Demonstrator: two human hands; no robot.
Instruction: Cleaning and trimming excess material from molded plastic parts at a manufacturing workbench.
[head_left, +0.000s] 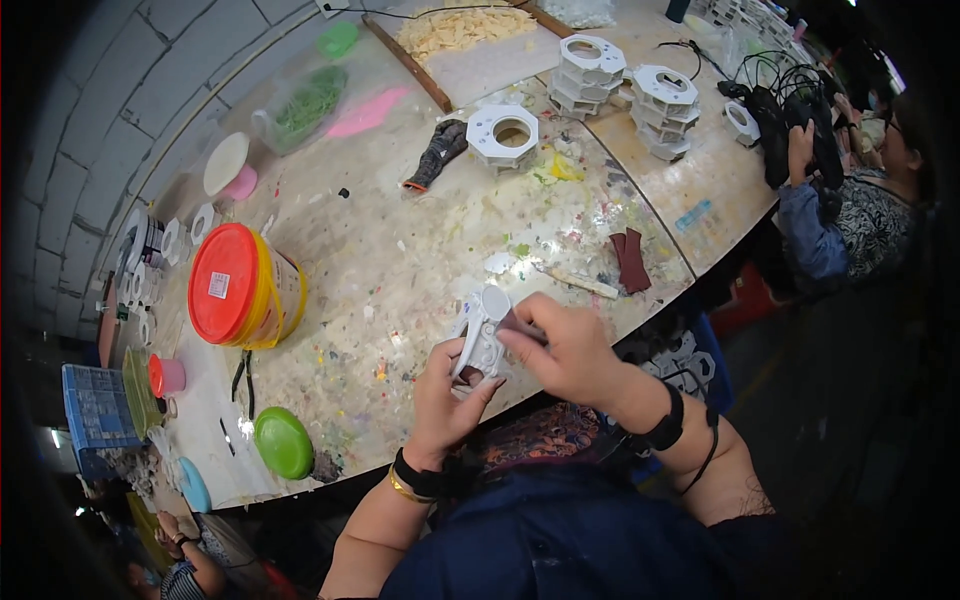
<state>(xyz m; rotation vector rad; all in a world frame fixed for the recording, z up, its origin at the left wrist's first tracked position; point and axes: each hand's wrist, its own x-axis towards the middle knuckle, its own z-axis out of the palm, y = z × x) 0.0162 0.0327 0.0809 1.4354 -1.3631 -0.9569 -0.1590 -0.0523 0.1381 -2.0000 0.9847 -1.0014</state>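
Observation:
My left hand (pixel 445 397) grips a light grey octagonal plastic frame (pixel 484 345) on edge, over the table's near edge. The frame has an opening and raised round details on its side. My right hand (pixel 570 350) is closed in a pinch on a small brownish strip, apparently sandpaper (pixel 524 330), against the frame's right side; fingers partly cover it. Two dark red strips of the same look (pixel 630 262) lie crossed to the right, beside a pale stick (pixel 580 282). Another octagonal frame (pixel 503 137) rests farther back, next to a dark glove (pixel 438 155).
Stacked grey frames (pixel 590 75) stand at the back right. A red-lidded yellow bucket (pixel 245 285) is at left, near a green lid (pixel 283 443) and black pliers (pixel 243 380). More frames (pixel 680 365) sit in a blue crate below. Other people (pixel 850 210) work at the right and lower left.

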